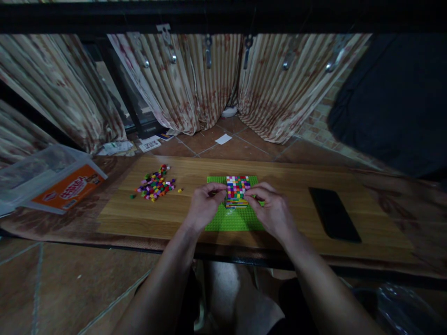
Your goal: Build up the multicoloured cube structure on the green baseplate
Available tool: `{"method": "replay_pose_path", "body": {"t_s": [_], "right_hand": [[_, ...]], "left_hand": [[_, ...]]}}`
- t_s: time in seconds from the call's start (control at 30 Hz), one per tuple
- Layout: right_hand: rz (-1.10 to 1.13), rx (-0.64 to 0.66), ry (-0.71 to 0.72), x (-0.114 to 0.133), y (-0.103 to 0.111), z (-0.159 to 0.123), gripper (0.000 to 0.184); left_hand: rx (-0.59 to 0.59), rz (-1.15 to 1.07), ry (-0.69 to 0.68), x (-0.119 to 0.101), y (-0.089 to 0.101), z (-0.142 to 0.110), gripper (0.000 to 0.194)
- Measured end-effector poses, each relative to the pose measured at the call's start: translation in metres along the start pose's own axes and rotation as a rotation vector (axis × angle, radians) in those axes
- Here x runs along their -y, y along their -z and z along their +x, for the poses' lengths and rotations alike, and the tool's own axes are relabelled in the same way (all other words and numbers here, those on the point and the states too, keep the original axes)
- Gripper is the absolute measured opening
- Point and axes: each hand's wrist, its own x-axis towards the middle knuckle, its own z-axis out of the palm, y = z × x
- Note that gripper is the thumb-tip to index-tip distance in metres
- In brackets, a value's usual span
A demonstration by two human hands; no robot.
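Note:
A block of many-coloured toy building bricks (236, 188) stands on a green studded baseplate (232, 221), built up in several layers. My left hand (206, 204) is closed, its thumb and forefinger against the block's left side. From the right, my right hand (272, 207) reaches the block's upper right edge with thumb and forefinger bent together in a pinch. Whether a small brick sits between those fingertips is too small to make out. The fingers hide parts of both sides of the block.
Loose coloured bricks (155, 185) lie heaped on the wooden board (195, 170) to the left, with one yellow brick (180, 190) apart. A clear plastic box (52, 179) with an orange label stands far left. A black phone-like slab (333, 214) lies right. Striped curtains (195, 88) hang behind.

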Motion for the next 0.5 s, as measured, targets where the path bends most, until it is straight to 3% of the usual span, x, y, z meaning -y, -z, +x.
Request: {"method": "replay_pose_path", "body": {"t_s": [0.27, 0.5], "right_hand": [[0.053, -0.037, 0.042, -0.0037, -0.0045, -0.0016, 0.013], [-0.005, 0.005, 0.098, -0.0045, -0.0043, -0.0011, 0.018]], "left_hand": [[-0.004, -0.011, 0.005, 0.0026, -0.0011, 0.0, 0.015], [-0.023, -0.002, 0.001, 0.0036, -0.0036, 0.0003, 0.013]]}}
